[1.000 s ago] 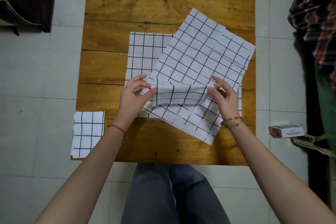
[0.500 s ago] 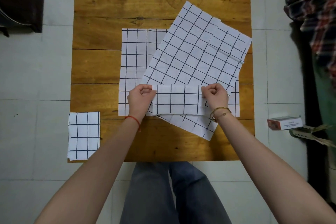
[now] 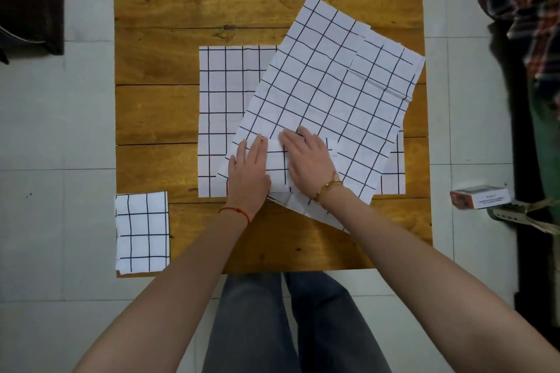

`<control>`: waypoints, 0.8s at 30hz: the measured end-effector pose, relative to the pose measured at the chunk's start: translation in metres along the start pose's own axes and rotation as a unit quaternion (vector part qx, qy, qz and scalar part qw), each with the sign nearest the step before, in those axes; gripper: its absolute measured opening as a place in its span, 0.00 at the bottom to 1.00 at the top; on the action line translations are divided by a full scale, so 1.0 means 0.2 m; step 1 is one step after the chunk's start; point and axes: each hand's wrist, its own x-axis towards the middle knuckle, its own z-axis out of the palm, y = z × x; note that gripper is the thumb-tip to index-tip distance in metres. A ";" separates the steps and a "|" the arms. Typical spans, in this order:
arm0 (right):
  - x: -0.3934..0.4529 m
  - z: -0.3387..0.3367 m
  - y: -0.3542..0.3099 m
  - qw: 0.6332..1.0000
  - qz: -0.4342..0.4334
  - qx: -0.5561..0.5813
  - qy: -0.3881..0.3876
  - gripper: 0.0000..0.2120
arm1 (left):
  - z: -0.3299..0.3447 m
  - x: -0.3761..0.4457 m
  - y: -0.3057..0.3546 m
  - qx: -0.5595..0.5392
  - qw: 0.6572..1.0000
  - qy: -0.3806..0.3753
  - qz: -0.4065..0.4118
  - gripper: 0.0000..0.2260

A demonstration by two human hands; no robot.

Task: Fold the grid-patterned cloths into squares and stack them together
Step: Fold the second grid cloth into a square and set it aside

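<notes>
Both hands (image 3: pixel 280 165) now flat, pressing folded cloth (image 3: pixel 277 157) down.

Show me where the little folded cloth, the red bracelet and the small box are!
little folded cloth (image 3: pixel 142 232): head view, middle of the square at the table's near left corner.
red bracelet (image 3: pixel 237 211): head view, string across the left wrist.
small box (image 3: pixel 480 197): head view, its side, on the floor right of the table.

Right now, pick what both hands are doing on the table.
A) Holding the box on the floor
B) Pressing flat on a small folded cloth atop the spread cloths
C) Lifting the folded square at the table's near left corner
B: the left hand and right hand lie flat, fingers straight, on the small folded cloth.
</notes>
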 end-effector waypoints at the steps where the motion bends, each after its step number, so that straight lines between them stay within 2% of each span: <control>1: 0.01 0.02 -0.03 0.999 -0.010 -0.021 -0.035 0.28 | 0.01 -0.01 0.00 0.012 1.000 -0.020 -0.001 0.36; 3: 0.01 0.05 -0.07 0.995 -0.011 -0.050 -0.087 0.29 | 0.02 -0.02 0.01 0.040 0.998 -0.038 -0.004 0.37; 6: -0.02 0.08 -0.08 0.992 0.003 -0.071 -0.106 0.29 | 0.04 -0.03 0.00 0.054 0.998 -0.043 -0.010 0.37; 10: -0.10 0.06 0.04 0.991 0.023 -0.098 -0.084 0.27 | 0.04 -0.03 -0.02 0.045 0.998 -0.042 -0.006 0.37; 16: -0.27 0.02 0.29 0.987 0.115 -0.090 -0.061 0.26 | 0.04 -0.04 0.01 0.054 0.997 -0.038 -0.026 0.37; 21: -0.26 0.00 0.26 0.990 0.123 -0.066 -0.037 0.27 | 0.04 -0.10 0.03 0.054 0.998 -0.001 -0.039 0.32; 24: -0.27 0.00 0.18 0.995 0.070 -0.073 -0.018 0.26 | 0.07 -0.19 0.01 0.059 0.998 0.036 -0.009 0.27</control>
